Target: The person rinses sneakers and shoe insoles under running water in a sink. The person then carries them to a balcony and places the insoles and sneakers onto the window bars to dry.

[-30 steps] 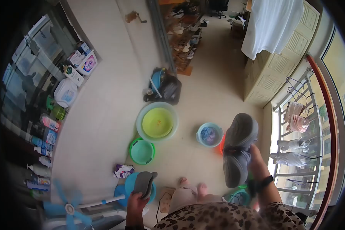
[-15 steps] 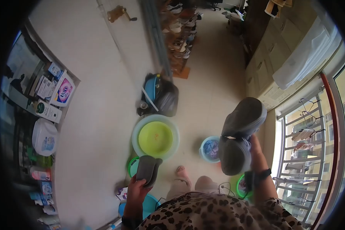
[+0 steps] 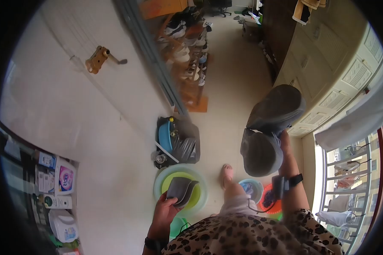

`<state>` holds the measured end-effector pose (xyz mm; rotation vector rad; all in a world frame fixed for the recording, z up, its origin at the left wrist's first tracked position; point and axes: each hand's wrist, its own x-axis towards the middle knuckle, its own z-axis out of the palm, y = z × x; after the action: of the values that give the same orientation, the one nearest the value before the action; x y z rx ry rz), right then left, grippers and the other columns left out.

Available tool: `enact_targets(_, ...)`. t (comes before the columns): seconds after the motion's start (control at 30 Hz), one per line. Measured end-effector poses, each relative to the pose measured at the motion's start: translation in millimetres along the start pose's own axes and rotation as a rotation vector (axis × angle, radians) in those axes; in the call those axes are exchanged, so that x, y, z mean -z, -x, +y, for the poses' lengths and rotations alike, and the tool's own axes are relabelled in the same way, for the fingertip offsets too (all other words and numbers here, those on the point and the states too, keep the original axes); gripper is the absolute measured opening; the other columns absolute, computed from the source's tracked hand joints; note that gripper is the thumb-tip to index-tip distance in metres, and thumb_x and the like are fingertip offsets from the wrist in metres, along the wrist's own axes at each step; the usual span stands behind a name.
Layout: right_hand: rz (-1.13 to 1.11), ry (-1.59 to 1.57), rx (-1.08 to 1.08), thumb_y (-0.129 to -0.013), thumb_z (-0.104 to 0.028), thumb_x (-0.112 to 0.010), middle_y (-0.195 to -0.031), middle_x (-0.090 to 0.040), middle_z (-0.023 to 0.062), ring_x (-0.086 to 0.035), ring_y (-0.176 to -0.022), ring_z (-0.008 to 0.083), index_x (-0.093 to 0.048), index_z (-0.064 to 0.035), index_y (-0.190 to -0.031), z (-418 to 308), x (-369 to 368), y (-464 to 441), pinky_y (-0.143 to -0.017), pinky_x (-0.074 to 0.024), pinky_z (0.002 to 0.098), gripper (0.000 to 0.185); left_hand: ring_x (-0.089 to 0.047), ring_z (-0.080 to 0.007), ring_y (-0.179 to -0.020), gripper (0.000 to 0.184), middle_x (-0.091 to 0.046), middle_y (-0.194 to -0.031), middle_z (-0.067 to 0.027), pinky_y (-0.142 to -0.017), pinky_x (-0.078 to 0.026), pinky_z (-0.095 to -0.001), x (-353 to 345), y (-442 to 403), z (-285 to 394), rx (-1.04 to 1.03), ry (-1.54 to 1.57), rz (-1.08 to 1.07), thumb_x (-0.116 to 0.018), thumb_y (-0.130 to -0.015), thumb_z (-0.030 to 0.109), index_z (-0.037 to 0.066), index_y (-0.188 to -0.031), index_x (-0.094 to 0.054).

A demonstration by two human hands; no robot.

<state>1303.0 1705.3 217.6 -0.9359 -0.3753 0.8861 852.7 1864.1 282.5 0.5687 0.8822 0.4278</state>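
Note:
My right hand (image 3: 285, 135) is closed on a pair of dark grey footwear pieces (image 3: 264, 153), apparently slippers, held side by side at right. Their rounded bodies hide most of its fingers. My left hand (image 3: 166, 205) grips a stack of flat, curved dark grey pieces (image 3: 181, 191) that look like insoles, with the thumb on top. They are held above a yellow-green basin (image 3: 194, 173), which sits inside a larger pale basin (image 3: 158, 182) on the floor.
A shoe rack (image 3: 200, 63) with several shoes stands ahead. A black bag (image 3: 186, 146) and blue basin (image 3: 165, 136) lie by the left wall. Blue (image 3: 257, 187) and red (image 3: 276, 207) tubs stand at right. White cabinets (image 3: 323, 55) line the right side, above hanging laundry (image 3: 340, 216).
My view has shifted forward, and the shoe rack looks closer. One foot has stepped ahead. The left-hand pieces now overlap the yellow-green basin. Both hands keep their hold.

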Motion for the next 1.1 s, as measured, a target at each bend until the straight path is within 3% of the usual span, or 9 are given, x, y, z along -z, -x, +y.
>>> enact_targets(0.13, -0.023, -0.01, 0.062, -0.092, -0.035, -0.051, -0.123, -0.055, 0.0099, -0.053, -0.111, 0.021, -0.046, -0.004, -0.129, -9.1, 16.0, -93.0, -0.097, -0.0421, 0.0353, 0.049, -0.055, -0.0341, -0.108, 0.047, -0.051, -0.122, -0.0183, -0.084, -0.049, -0.0478, -21.7, -88.2, 26.6, 0.072, -0.013, 0.169, -0.05, -0.083, -0.002, 0.0, -0.128, -0.039)
enact_targets(0.3, -0.073, 0.041, 0.121, -0.092, -0.036, -0.052, -0.127, -0.053, 0.009, -0.051, -0.115, 0.0209, -0.043, -0.0053, -0.132, -36.9, 31.8, -199.6, -0.099, -0.0401, 0.0358, 0.051, -0.058, -0.0352, -0.104, 0.047, -0.053, -0.119, -0.02, -0.079, -0.051, -0.0461, -70.5, -177.2, 79.2, 0.104, 0.04, 0.125, -0.05, -0.082, -0.001, -0.002, -0.128, -0.039)
enact_targets(0.47, -0.114, 0.068, 0.199, -0.093, -0.036, -0.052, -0.13, -0.051, 0.0083, -0.049, -0.119, 0.0208, -0.041, -0.0064, -0.135, -68.6, 50.3, -283.4, -0.101, -0.0386, 0.0362, 0.053, -0.058, -0.0358, -0.104, 0.049, -0.053, -0.119, -0.0211, -0.082, -0.052, -0.0481, -114.2, -253.5, 121.8, 0.058, -0.013, 0.197, -0.05, -0.081, -0.002, -0.002, -0.129, -0.039)
enact_targets(0.7, 0.196, 0.078, 0.037, -0.093, -0.035, -0.052, -0.13, -0.052, 0.0083, -0.05, -0.118, 0.021, -0.042, -0.0062, -0.134, -120.7, 78.9, -361.3, -0.101, -0.0389, 0.0361, 0.052, -0.06, -0.0307, -0.101, 0.048, -0.056, -0.118, -0.0134, -0.079, -0.053, -0.0455, -152.0, -391.8, 172.1, 0.092, -0.093, 0.097, -0.046, -0.082, 0.002, 0.004, -0.129, -0.043)
enact_targets(0.77, 0.297, 0.073, -0.014, -0.093, -0.035, -0.052, -0.129, -0.052, 0.0083, -0.05, -0.118, 0.021, -0.042, -0.0062, -0.134, -138.6, 84.6, -381.5, -0.101, -0.039, 0.036, 0.052, -0.061, -0.0281, -0.1, 0.045, -0.057, -0.116, -0.0117, -0.076, -0.054, -0.044, -184.1, -431.4, 197.2, 0.155, -0.181, 0.102, -0.046, -0.082, 0.003, 0.005, -0.127, -0.046)
enact_targets(0.8, 0.347, 0.074, -0.036, -0.093, -0.035, -0.052, -0.129, -0.052, 0.0083, -0.05, -0.117, 0.021, -0.042, -0.0062, -0.134, -147.1, 87.1, -390.1, -0.101, -0.039, 0.036, 0.051, -0.06, -0.029, -0.1, 0.036, -0.058, -0.11, -0.0131, -0.079, -0.054, -0.0414, -194.6, -456.1, 206.8, 0.228, -0.13, 0.091, -0.05, -0.081, 0.0, 0.002, -0.117, -0.049)
enact_targets(0.97, 0.554, 0.026, -0.076, -0.093, -0.034, -0.051, -0.129, -0.052, 0.0082, -0.05, -0.117, 0.0211, -0.043, -0.006, -0.134, -182.9, 114.3, -435.8, -0.101, -0.0392, 0.0359, 0.051, -0.061, -0.0259, -0.096, 0.034, -0.06, -0.108, -0.0119, -0.079, -0.052, -0.0414, -297.6, -581.4, 261.3, 0.277, -0.225, -0.179, -0.049, -0.084, 0.002, 0.003, -0.118, -0.05)
enact_targets(1.03, 0.597, 0.01, -0.077, -0.093, -0.034, -0.051, -0.129, -0.053, 0.0082, -0.05, -0.117, 0.0211, -0.043, -0.006, -0.134, -196.4, 128.3, -467.2, -0.101, -0.0393, 0.0359, 0.05, -0.062, -0.0264, -0.096, 0.037, -0.059, -0.109, -0.0128, -0.078, -0.052, -0.0435, -315.5, -641.5, 263.8, 0.351, -0.238, -0.14, -0.052, -0.083, 0.001, 0.004, -0.12, -0.048)
enact_targets(1.1, 0.618, -0.012, -0.082, -0.093, -0.034, -0.051, -0.128, -0.053, 0.0082, -0.05, -0.116, 0.0211, -0.043, -0.0059, -0.133, -209.2, 147.6, -510.9, -0.101, -0.0394, 0.0358, 0.05, -0.062, -0.03, -0.096, 0.046, -0.057, -0.113, -0.0144, -0.077, -0.053, -0.046, -363.3, -680.6, 276.7, 0.274, -0.281, -0.108, -0.053, -0.082, -0.001, 0.005, -0.126, -0.042)
